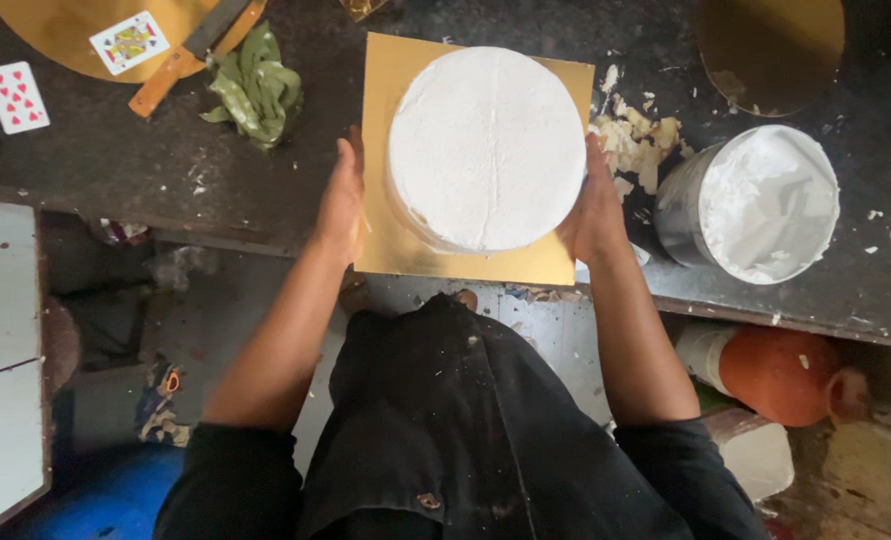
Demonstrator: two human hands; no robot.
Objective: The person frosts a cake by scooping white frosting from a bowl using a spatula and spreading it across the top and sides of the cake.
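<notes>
Both hands flat and open, left hand (342, 200) on left edge of board (390, 120), right hand (595, 205) cupping side of cake (485, 148), frame centre, likely steadying it at table (115, 160) edge, bucket (755, 205) at right, cards (15, 96) upper left.

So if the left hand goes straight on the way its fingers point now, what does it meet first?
The left hand points away along the edge of the gold board. Straight ahead is bare dark table. The green cloth lies off to its left, probably missed, though depth is unclear.
</notes>
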